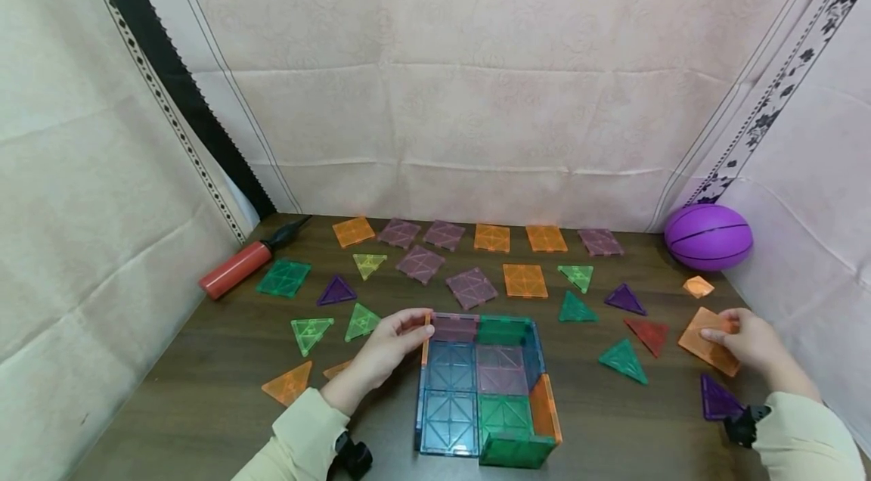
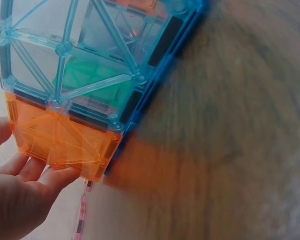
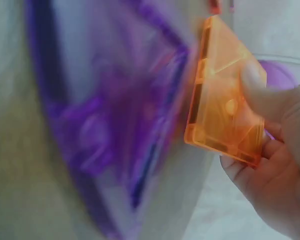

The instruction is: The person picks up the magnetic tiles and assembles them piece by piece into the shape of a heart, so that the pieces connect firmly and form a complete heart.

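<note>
An open box of translucent magnetic tiles point(image 1: 449, 420) stands near the front middle of the table, with blue, purple and green squares inside and green and orange walls at the right. At its far left corner my left hand point(image 1: 389, 351) grips an orange wall tile point(image 2: 60, 135), thumb on one side and fingers on the other. Over on the right, my right hand point(image 1: 754, 345) pinches an orange square tile point(image 1: 704, 337), thumb across its face. A purple triangle tile point(image 1: 718, 398) lies just below that hand and looms large in the right wrist view.
Several orange and purple square tiles point(image 1: 525, 280) lie along the back. Triangles, such as a green one point(image 1: 624, 361) and a red one point(image 1: 649, 335), are scattered on both sides. A purple ball point(image 1: 708, 237) sits back right, a red hand pump point(image 1: 238, 269) back left. Cloth walls surround the table.
</note>
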A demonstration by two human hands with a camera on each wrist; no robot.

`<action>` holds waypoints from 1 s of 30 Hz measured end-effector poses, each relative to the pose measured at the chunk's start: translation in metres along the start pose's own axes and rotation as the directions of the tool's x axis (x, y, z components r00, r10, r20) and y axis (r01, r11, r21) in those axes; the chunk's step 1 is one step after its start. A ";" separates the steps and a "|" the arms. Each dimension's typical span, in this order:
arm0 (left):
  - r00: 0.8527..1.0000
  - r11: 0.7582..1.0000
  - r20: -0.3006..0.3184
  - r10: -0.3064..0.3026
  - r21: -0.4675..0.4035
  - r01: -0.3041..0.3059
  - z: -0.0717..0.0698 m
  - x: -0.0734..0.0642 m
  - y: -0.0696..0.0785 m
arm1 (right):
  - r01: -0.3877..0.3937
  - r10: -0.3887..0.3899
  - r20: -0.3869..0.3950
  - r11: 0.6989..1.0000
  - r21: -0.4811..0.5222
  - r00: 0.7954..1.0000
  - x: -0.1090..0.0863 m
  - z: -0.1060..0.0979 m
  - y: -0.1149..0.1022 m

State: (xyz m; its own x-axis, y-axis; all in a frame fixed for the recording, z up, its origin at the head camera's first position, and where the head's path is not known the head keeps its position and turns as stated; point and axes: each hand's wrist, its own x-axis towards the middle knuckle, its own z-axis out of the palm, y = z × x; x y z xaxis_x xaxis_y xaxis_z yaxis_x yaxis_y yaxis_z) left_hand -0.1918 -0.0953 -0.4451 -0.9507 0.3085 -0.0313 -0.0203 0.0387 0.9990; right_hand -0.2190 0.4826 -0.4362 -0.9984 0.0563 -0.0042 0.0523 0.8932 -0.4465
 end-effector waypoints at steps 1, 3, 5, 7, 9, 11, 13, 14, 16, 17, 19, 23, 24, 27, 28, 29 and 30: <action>1.000 1.000 -0.004 -0.003 0.001 0.003 0.000 0.000 0.000 | 0.008 -0.008 -0.017 1.000 0.002 1.000 0.000 -0.002 -0.002; 1.000 1.000 -0.003 0.003 0.006 -0.003 0.000 0.000 0.000 | 0.026 -0.025 -0.051 1.000 0.015 0.998 -0.002 -0.005 -0.008; 1.000 1.000 -0.001 0.010 0.014 -0.010 0.000 0.000 0.001 | 0.037 -0.034 -0.082 0.999 0.028 0.996 -0.004 -0.010 -0.017; 1.000 1.000 -0.001 0.010 0.021 -0.010 0.000 -0.001 0.002 | 0.041 -0.037 -0.117 0.998 0.037 0.993 -0.006 -0.015 -0.029; 1.000 1.000 -0.003 0.003 0.020 -0.003 -0.001 0.000 0.003 | 0.042 -0.034 -0.145 0.998 0.047 0.989 -0.009 -0.020 -0.045; 1.000 1.000 -0.003 -0.003 0.019 0.003 -0.001 0.000 0.003 | 0.065 -0.057 -0.189 0.997 0.040 0.980 -0.011 -0.025 -0.065; 1.000 1.000 0.000 -0.001 0.022 0.001 -0.001 -0.001 0.004 | 0.097 -0.084 -0.221 0.994 0.051 0.972 -0.013 -0.029 -0.088; 1.000 1.000 0.001 -0.004 0.022 0.004 -0.001 0.000 0.004 | 0.118 -0.102 -0.233 0.991 0.057 0.967 -0.014 -0.031 -0.100; 1.000 1.000 0.004 -0.003 0.025 0.003 -0.002 0.000 0.004 | 0.185 -0.158 -0.260 0.979 0.085 0.953 -0.017 -0.033 -0.126; 1.000 1.000 0.004 -0.005 0.027 0.005 -0.001 0.000 0.004 | 0.219 -0.184 -0.261 0.969 0.115 0.948 -0.019 -0.034 -0.139; 1.000 1.000 0.002 -0.016 0.022 0.016 -0.001 0.000 0.004 | 0.279 -0.232 -0.256 0.946 0.165 0.938 -0.025 -0.033 -0.166; 1.000 1.000 0.014 -0.027 -0.004 0.027 -0.001 0.001 0.003 | 0.339 -0.298 -0.187 0.905 0.256 0.936 -0.040 -0.025 -0.215; 0.999 0.999 0.020 -0.031 -0.010 0.031 -0.001 0.001 0.002 | 0.342 -0.307 -0.165 0.900 0.270 0.937 -0.045 -0.022 -0.226; 0.999 0.999 0.034 -0.040 -0.024 0.041 -0.002 0.001 0.002 | 0.352 -0.343 -0.089 0.873 0.338 0.935 -0.059 -0.009 -0.256; 0.998 0.999 0.037 -0.043 -0.024 0.044 -0.002 0.000 0.002 | 0.357 -0.359 -0.065 0.862 0.361 0.931 -0.064 -0.004 -0.265; 0.998 0.999 0.039 -0.045 -0.024 0.046 -0.002 0.000 0.002 | 0.370 -0.383 -0.047 0.843 0.392 0.923 -0.070 0.002 -0.274; 0.998 0.999 0.039 -0.046 -0.022 0.047 -0.002 0.000 0.002 | 0.380 -0.411 -0.025 0.816 0.435 0.911 -0.075 0.007 -0.282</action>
State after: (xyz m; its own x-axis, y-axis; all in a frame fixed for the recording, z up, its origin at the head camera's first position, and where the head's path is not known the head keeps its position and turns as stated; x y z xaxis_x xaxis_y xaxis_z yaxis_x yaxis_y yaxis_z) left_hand -0.1920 -0.0970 -0.4429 -0.9360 0.3432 -0.0787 -0.0719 0.0325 0.9969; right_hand -0.1589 0.2231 -0.3163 -0.9306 -0.3053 0.2019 -0.3464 0.5567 -0.7550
